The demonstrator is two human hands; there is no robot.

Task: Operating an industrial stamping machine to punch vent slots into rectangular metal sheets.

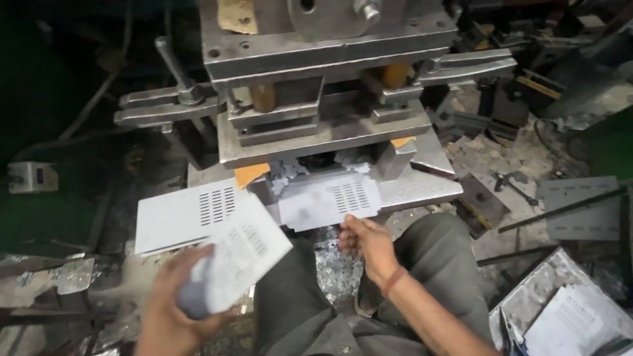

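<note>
The right hand [366, 242] pinches the near edge of a thin metal sheet [328, 200] lying under the press [323, 86]. The left hand [173, 315] grips another slotted sheet [239, 260] by its corner. These sheets look light, stiff and sharp-edged, so the plain edges seem safest to hold.

A thin white metal sheet [328, 200], punched with a small block of louvre slots near its right end, lies flat on the bed of the press, its far edge tucked beneath the die and its near edge overhanging toward the worker. A second sheet [241, 260] of the same kind, also slotted, is held up tilted at lower left, blurred, its upper corner overlapping a stack of matching sheets [178, 217] beside the press.
</note>
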